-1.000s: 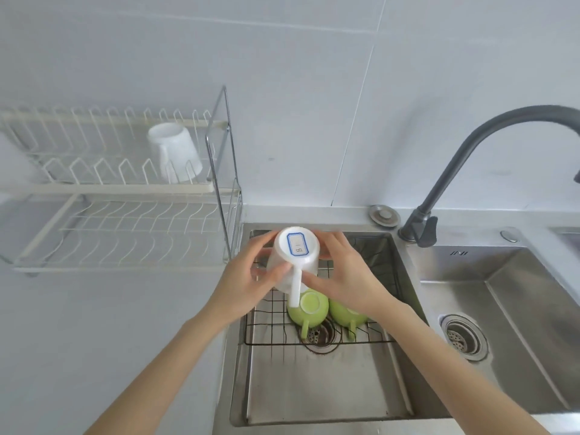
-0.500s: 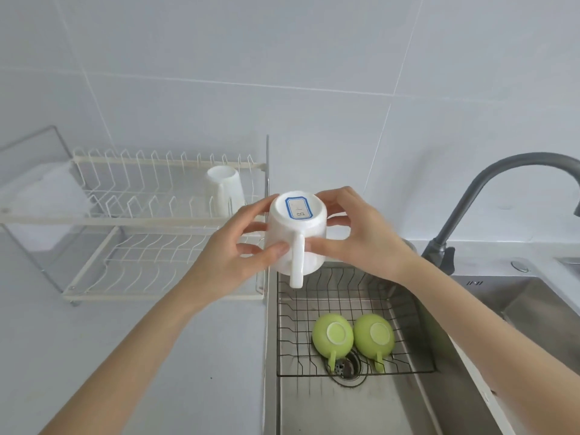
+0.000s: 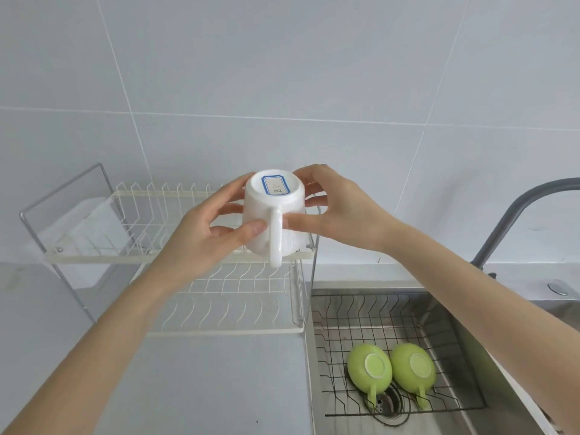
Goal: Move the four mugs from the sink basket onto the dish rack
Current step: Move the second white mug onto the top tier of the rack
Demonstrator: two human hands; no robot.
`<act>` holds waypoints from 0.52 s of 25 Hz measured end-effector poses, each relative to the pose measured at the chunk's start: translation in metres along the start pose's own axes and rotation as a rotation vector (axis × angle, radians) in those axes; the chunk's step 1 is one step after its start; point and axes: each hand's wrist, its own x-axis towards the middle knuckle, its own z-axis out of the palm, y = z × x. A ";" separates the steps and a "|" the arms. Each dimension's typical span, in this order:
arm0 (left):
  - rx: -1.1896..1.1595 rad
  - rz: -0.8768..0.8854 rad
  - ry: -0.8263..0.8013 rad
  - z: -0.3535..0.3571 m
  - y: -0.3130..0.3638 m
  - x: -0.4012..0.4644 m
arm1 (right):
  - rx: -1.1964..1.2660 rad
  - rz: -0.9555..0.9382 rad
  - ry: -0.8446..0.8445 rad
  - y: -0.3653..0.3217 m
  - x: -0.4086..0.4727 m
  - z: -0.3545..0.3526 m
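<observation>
I hold an upside-down white mug (image 3: pixel 276 215) between both hands, its handle facing me and a blue-bordered label on its base. My left hand (image 3: pixel 216 227) grips its left side, my right hand (image 3: pixel 339 208) its right side. The mug is in the air in front of the right end of the upper tier of the white wire dish rack (image 3: pixel 175 255). Two green mugs (image 3: pixel 370 368) (image 3: pixel 412 367) lie upside down, side by side, in the black wire sink basket (image 3: pixel 361 312). The other white mug seen earlier on the rack is hidden behind the held mug and my hands.
The rack stands on a grey counter (image 3: pixel 204 387) left of the steel sink (image 3: pixel 455 328). A dark faucet (image 3: pixel 514 215) arches at the right. A drain (image 3: pixel 389 403) lies under the basket. The tiled wall is close behind.
Both hands have lifted the white mug out of the sink basket and carried it up and left to the rack's upper tier. The two green mugs have stayed in place.
</observation>
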 end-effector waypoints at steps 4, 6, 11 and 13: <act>0.083 -0.030 -0.007 -0.034 -0.010 0.023 | -0.061 -0.014 -0.015 -0.008 0.041 0.012; 0.115 -0.059 -0.017 -0.051 -0.017 0.033 | -0.109 -0.027 -0.045 -0.010 0.064 0.019; 0.237 -0.135 -0.006 -0.079 -0.041 0.055 | -0.303 -0.081 -0.175 -0.007 0.114 0.040; 0.274 -0.163 -0.014 -0.085 -0.051 0.062 | -0.379 -0.089 -0.226 -0.002 0.130 0.050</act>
